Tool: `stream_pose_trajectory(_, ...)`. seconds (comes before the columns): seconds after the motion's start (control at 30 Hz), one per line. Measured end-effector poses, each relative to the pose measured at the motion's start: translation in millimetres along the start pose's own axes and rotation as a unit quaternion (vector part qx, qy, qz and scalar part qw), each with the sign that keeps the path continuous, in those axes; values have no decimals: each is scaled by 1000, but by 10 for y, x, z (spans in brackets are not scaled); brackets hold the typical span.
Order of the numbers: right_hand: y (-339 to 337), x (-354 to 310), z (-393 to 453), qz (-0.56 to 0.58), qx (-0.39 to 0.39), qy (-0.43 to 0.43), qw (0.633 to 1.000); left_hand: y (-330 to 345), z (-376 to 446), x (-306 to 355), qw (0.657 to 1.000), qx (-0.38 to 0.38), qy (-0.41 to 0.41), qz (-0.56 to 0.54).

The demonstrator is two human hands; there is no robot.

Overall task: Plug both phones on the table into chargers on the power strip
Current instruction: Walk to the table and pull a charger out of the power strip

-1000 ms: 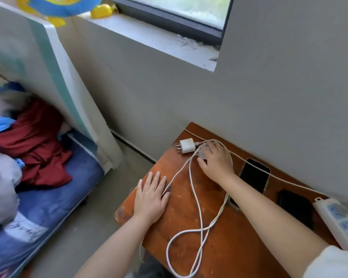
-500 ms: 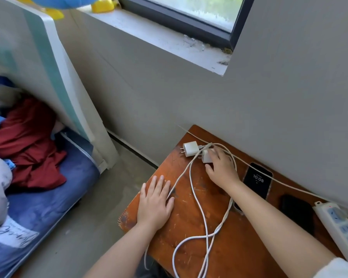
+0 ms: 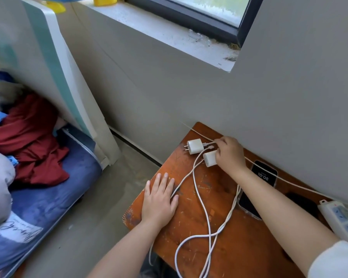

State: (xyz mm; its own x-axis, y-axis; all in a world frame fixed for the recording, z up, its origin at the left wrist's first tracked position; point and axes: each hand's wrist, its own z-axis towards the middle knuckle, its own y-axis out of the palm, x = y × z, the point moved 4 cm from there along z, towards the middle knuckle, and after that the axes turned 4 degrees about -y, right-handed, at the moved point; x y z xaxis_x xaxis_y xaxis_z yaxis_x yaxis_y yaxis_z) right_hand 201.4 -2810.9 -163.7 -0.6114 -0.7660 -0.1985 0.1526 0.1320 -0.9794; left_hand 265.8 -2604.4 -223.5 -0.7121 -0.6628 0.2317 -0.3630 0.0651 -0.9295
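Two white chargers lie at the far left of the worn orange-brown table (image 3: 239, 245). One charger (image 3: 195, 146) rests free with its prongs pointing left. My right hand (image 3: 230, 153) grips the second charger (image 3: 209, 159) beside it. Their white cables (image 3: 204, 205) loop across the tabletop toward me. My left hand (image 3: 159, 201) lies flat and open near the table's left edge, over one cable. A phone (image 3: 264, 173) with a lit screen reading 10:08 lies by the wall, partly under my right forearm. A second dark phone (image 3: 301, 203) lies to its right. A white power strip (image 3: 342, 221) sits at the right edge.
A grey wall runs close behind the table, with a window sill (image 3: 169, 31) above. A thin cord (image 3: 289, 183) from the power strip runs along the wall. To the left stand a bed (image 3: 38, 197) with blue bedding and red cloth, and a bare concrete floor (image 3: 92, 227).
My right hand has closed on the second charger and drawn it into view from under the fingers. The phone screen by the wall has lit up. The view has shifted slightly.
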Motion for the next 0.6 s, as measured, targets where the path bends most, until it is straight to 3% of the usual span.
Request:
stream_pose_trajectory(0.17, 76, -75, 316, -44, -152, -20, 987, -2, -6, -8, 1000, -5, -7, -10)
stream_pose_trajectory(0.3, 163, -207, 399, 8, -251, -39, 967, 5, 1, -14, 1000, -1, -12, -21)
stream_pose_trajectory(0.6, 286, -272, 378, -35, -242, -44, 969, 13, 4, -18, 1000, -9, -20, -19)
